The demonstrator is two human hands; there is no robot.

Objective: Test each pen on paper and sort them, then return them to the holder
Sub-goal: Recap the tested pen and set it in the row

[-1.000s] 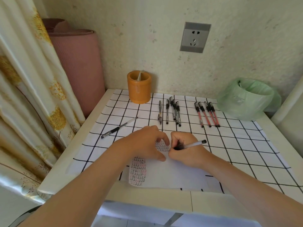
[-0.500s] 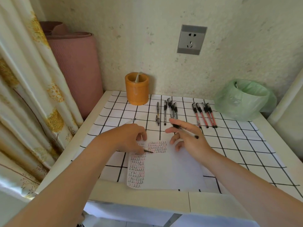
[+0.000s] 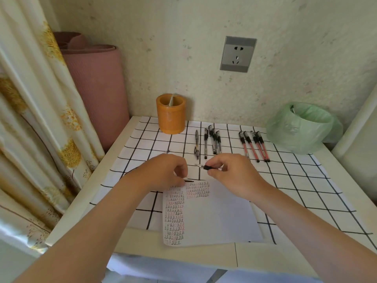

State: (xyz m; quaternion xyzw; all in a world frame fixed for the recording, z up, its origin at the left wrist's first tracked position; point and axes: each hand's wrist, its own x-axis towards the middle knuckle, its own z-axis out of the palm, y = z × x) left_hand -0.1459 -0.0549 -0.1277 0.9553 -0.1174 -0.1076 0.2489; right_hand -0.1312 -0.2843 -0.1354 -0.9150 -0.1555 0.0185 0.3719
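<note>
My right hand (image 3: 230, 174) pinches a black pen (image 3: 206, 167) just above the top edge of the paper (image 3: 216, 217), its tip pointing left. My left hand (image 3: 163, 172) is a few centimetres away and pinches a small pale piece with a dark end, seemingly the pen cap (image 3: 188, 179). The paper carries columns of black and red test marks. Several black pens (image 3: 212, 141) lie in a row behind my hands, with several red pens (image 3: 255, 146) to their right. The orange holder (image 3: 171, 115) stands at the back. Another black pen (image 3: 167, 151) lies mostly hidden under my left hand.
A white cloth with a black grid (image 3: 295, 180) covers the small table. A bin lined with a green bag (image 3: 302, 127) sits at the back right. A rolled pink mat (image 3: 95, 84) and a curtain (image 3: 40, 119) stand to the left. A wall socket (image 3: 237, 54) is above.
My right hand stopped writing, lifted the pen off the paper and turned its tip to the left. My left hand left the paper and now pinches the small cap-like piece.
</note>
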